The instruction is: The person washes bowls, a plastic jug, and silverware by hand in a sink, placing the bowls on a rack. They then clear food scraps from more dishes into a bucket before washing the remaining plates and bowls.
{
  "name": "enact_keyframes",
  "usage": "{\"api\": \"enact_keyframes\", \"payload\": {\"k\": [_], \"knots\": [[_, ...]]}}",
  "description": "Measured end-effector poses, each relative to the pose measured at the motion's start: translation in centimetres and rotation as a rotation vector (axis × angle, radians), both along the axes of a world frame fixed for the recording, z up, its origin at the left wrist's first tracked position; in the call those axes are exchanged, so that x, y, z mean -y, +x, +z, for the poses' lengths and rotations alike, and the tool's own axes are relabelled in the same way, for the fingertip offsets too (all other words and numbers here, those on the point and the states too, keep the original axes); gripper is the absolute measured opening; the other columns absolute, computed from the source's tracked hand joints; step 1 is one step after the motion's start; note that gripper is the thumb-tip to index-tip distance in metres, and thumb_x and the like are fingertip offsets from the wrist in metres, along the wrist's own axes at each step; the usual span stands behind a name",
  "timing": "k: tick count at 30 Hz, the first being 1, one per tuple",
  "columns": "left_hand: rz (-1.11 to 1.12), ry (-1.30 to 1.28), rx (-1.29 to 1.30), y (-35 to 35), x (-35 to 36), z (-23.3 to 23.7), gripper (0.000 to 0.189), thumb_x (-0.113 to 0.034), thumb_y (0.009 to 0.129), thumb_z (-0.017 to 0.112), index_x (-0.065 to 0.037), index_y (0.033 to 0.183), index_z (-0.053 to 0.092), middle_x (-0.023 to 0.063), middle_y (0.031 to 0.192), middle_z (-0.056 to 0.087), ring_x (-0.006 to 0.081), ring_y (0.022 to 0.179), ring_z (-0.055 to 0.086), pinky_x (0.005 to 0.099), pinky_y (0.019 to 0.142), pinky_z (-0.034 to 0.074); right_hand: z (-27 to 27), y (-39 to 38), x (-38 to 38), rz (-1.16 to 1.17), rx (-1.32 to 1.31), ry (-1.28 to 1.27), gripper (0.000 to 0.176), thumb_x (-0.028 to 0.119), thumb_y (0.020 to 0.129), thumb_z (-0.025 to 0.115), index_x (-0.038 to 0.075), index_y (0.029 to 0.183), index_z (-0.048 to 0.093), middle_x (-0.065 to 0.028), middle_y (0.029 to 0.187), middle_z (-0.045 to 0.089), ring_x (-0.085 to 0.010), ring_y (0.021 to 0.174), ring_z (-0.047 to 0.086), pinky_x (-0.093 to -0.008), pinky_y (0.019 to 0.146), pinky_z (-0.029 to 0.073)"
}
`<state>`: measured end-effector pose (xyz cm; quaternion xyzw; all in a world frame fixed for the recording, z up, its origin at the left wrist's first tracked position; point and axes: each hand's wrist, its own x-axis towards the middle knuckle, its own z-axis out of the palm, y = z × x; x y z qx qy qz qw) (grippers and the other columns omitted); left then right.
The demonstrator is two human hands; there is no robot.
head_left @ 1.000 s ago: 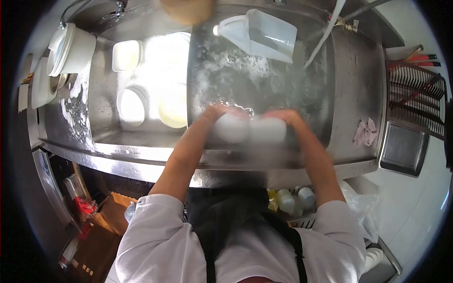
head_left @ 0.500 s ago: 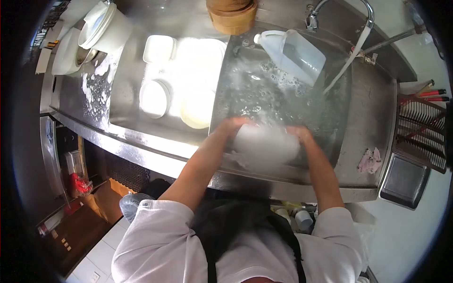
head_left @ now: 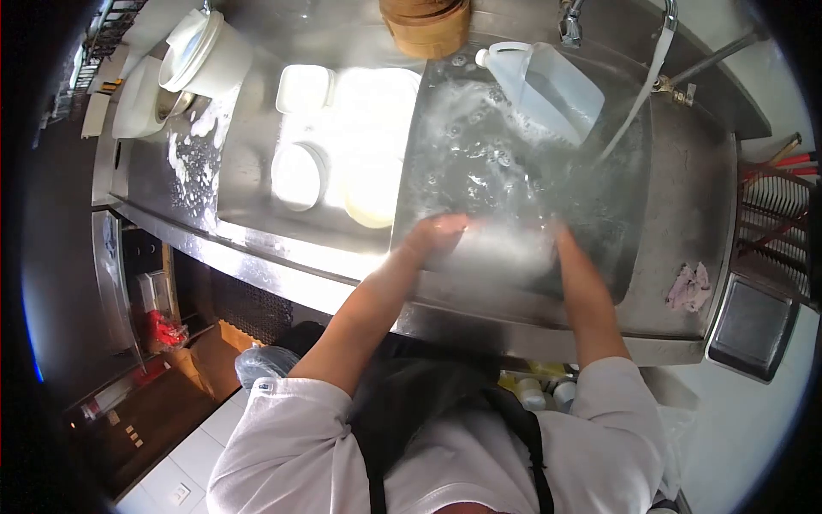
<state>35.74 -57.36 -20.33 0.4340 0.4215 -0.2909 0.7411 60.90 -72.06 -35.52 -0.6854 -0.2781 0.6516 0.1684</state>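
A white container point(head_left: 503, 255), blurred by motion and splashing water, lies low in the water of the right-hand sink basin point(head_left: 629, 270). My left hand point(head_left: 441, 231) grips its left side, with the fingertips smeared. At its right side is my right hand point(head_left: 555, 238), partly under water, its fingers mostly hidden. Beyond the hands a translucent plastic jug point(head_left: 556, 90) floats on its side. A stream of water point(head_left: 638, 101) runs from the faucet point(head_left: 670, 13) into the basin.
Several white tubs, including a round one point(head_left: 297, 176), stand in the left basin, partly washed out by glare. A wooden steamer point(head_left: 425, 27) sits behind. White buckets point(head_left: 208, 56) are at far left. A crumpled cloth point(head_left: 688, 287) and dark tray point(head_left: 753, 328) lie right.
The white container has sunk lower into the water and shows less clearly, with both hands still at its sides. The whole view has shifted slightly, and the water is more stirred up.
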Motion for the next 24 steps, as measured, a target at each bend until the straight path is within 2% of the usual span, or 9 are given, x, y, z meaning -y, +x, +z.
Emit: {"api": "enact_keyframes", "payload": {"k": [3,6,8,11,16,18,19,21,24], "knots": [[0.054,0.023,0.083,-0.9,0.2,-4.4,0.063,-0.041,0.085,0.058,0.000,0.131,0.044,0.0121,0.138,0.041,0.0216,0.124,0.041,0.0352,0.101,0.035,-1.2,-0.3,-0.4,-0.001,0.019,0.027,0.033,0.024,0.089,0.052,0.004,0.115,0.059,-0.0083,0.102,0.064,-0.0187,0.095,0.059,-0.0286,0.088,0.044],[0.245,-0.263,0.094,-2.3,-0.9,-8.4,0.057,-0.036,0.084,0.060,-0.001,0.127,0.048,0.0104,0.135,0.044,0.0209,0.123,0.042,0.0346,0.102,0.033,-1.2,-0.7,-0.7,-0.010,0.026,0.045,0.034,0.025,0.089,0.052,0.004,0.115,0.059,-0.0080,0.102,0.064,-0.0183,0.095,0.059,-0.0285,0.087,0.044],[0.176,0.037,0.224,-3.7,-0.5,-14.9,0.053,-0.032,0.085,0.061,0.000,0.125,0.048,0.0108,0.131,0.047,0.0191,0.122,0.043,0.0335,0.102,0.034,-1.2,-0.8,-0.6,-0.014,0.028,0.048,0.034,0.026,0.089,0.052,0.004,0.115,0.059,-0.0079,0.101,0.064,-0.0181,0.094,0.059,-0.0284,0.087,0.044],[-0.297,0.605,0.760,-5.5,0.1,-17.0,0.059,-0.035,0.085,0.059,-0.002,0.131,0.042,0.0123,0.135,0.043,0.0195,0.125,0.039,0.0346,0.103,0.033,-1.2,-1.0,-0.6,-0.024,0.024,0.050,0.035,0.027,0.089,0.052,0.005,0.115,0.059,-0.0077,0.101,0.064,-0.0177,0.094,0.059,-0.0283,0.086,0.045],[-0.060,0.069,-0.095,-0.6,-0.8,0.9,0.076,-0.046,0.078,0.060,-0.006,0.138,0.033,0.0137,0.146,0.026,0.0290,0.134,0.025,0.0499,0.108,0.021,-1.1,-0.8,-0.2,-0.035,0.026,0.052,0.036,0.029,0.089,0.053,0.005,0.115,0.059,-0.0073,0.101,0.064,-0.0171,0.093,0.059,-0.0281,0.085,0.045],[-0.283,0.099,0.269,-2.8,-1.7,-0.9,0.081,-0.051,0.076,0.057,-0.011,0.141,0.030,0.0133,0.149,0.019,0.0335,0.136,0.017,0.0552,0.105,0.020,-0.9,-0.6,0.0,-0.040,0.026,0.049,0.036,0.030,0.089,0.053,0.005,0.115,0.059,-0.0072,0.101,0.064,-0.0169,0.093,0.059,-0.0281,0.085,0.045],[-0.382,0.124,0.232,-3.2,-1.7,-1.4,0.081,-0.052,0.077,0.056,-0.012,0.142,0.028,0.0138,0.149,0.018,0.0332,0.136,0.016,0.0540,0.106,0.021,-0.8,-0.6,0.2,-0.044,0.026,0.048,0.037,0.030,0.089,0.053,0.005,0.115,0.059,-0.0071,0.100,0.064,-0.0168,0.093,0.059,-0.0280,0.084,0.045],[-0.308,0.137,0.149,-3.2,-1.6,-1.5,0.081,-0.052,0.077,0.055,-0.011,0.142,0.028,0.0154,0.149,0.018,0.0329,0.136,0.017,0.0512,0.105,0.024,-0.7,-0.4,0.4,-0.051,0.024,0.043,0.037,0.031,0.089,0.053,0.005,0.115,0.059,-0.0070,0.100,0.064,-0.0165,0.092,0.058,-0.0280,0.084,0.045],[0.217,0.091,0.006,-1.2,0.5,-0.8,0.080,-0.050,0.077,0.055,-0.007,0.140,0.031,0.0189,0.147,0.020,0.0330,0.133,0.025,0.0466,0.104,0.029,-0.8,-0.3,0.6,-0.058,0.029,0.041,0.038,0.032,0.089,0.053,0.005,0.115,0.059,-0.0068,0.100,0.064,-0.0162,0.092,0.058,-0.0278,0.083,0.046]]}}
